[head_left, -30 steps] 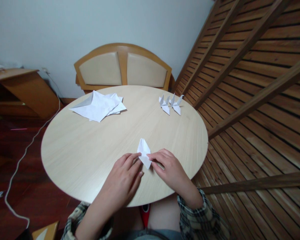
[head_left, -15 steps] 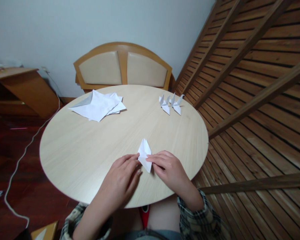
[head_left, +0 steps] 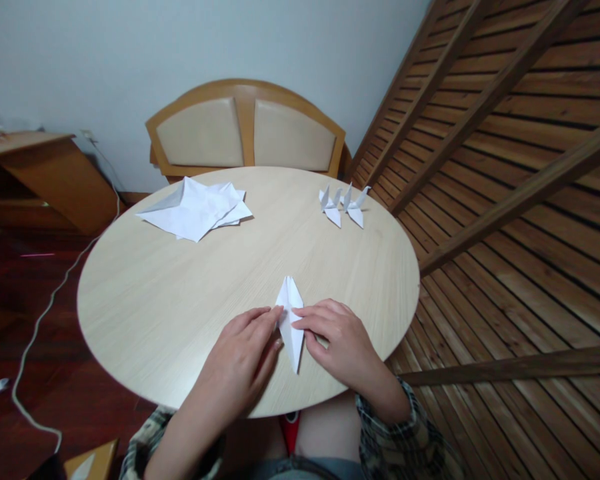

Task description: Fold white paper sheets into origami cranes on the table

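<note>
A narrow white folded paper (head_left: 293,343), shaped like a long diamond, lies near the front edge of the round table. Its top ends in two close points and its lower tip points toward me. My left hand (head_left: 247,347) has its fingers closed together, with the fingertips on the paper's left edge. From the other side, my right hand (head_left: 337,337) presses its fingertips on the right edge, thumb tucked lower. Two folded paper cranes (head_left: 332,207) (head_left: 354,208) stand side by side at the table's far right.
White paper sheets (head_left: 195,210) lie in an uneven pile at the far left of the round wooden table (head_left: 180,300). Behind it stands a padded wooden headboard (head_left: 200,133). Slatted wood panels (head_left: 505,200) border the right. A white cable (head_left: 35,327) runs along the floor.
The folded paper's lower flap has opened out toward me, so the shape is longer and its bottom tip sits lower. Both hands have barely moved.
</note>
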Demonstrator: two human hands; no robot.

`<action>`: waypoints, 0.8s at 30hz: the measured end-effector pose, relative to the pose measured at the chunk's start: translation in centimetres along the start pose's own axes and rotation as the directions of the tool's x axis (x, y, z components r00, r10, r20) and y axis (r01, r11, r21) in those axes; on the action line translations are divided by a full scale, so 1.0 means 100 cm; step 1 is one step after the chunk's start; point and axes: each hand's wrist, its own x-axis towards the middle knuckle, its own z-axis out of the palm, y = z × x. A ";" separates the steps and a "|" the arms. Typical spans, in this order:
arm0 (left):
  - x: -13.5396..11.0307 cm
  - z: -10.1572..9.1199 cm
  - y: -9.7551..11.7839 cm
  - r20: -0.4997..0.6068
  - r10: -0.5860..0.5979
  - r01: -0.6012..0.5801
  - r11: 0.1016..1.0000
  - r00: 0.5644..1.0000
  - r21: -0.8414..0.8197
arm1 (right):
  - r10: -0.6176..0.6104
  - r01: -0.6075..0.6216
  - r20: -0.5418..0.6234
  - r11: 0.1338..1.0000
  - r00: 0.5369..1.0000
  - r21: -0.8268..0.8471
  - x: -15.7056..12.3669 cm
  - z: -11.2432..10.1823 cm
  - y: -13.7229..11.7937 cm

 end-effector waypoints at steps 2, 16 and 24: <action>0.000 0.001 0.000 0.012 0.022 -0.022 0.999 1.000 0.024 | 0.003 -0.003 0.008 1.000 1.000 0.008 0.000 0.000 0.000; 0.000 0.000 0.001 0.004 0.076 -0.076 0.992 0.997 0.099 | -0.074 0.075 -0.017 0.996 0.997 0.040 -0.002 0.002 0.006; -0.003 0.001 0.001 -0.004 0.124 -0.124 0.992 0.992 0.006 | -0.077 0.077 -0.010 0.997 0.997 0.025 -0.001 0.000 0.005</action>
